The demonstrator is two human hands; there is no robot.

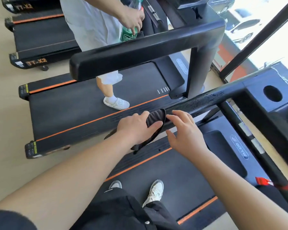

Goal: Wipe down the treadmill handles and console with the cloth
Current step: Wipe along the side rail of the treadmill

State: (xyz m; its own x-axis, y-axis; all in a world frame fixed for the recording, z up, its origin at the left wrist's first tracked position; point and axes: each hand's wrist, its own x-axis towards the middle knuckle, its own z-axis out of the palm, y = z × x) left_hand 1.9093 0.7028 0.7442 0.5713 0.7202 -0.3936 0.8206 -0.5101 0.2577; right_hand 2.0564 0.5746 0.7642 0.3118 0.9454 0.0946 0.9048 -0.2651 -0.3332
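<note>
Cloth: a dark ribbed cloth (154,121) is draping over the near end of the left handle (201,101), its tail hanging down below the bar.
Left hand: the left hand (136,128) is gripping the cloth, thumb lying across its top and fingers curling behind; the grip is pinching the cloth against the handle's tip.
Right hand: the right hand (186,131) is hovering just beside the cloth with fingers spread, holding nothing.
Handle condition: droplets are showing on the upper stretch of the left handle, so wiping there appears undone.
Console: the console (273,93) is standing well ahead of the cloth, seemingly untouched.
Right handle: out of view; its state cannot be told.
Progress: judging early, with one handle end being worked and the rest remaining.
Bystander: another person's hand (133,19) is holding a bottle (129,34) at the next treadmill.
</note>
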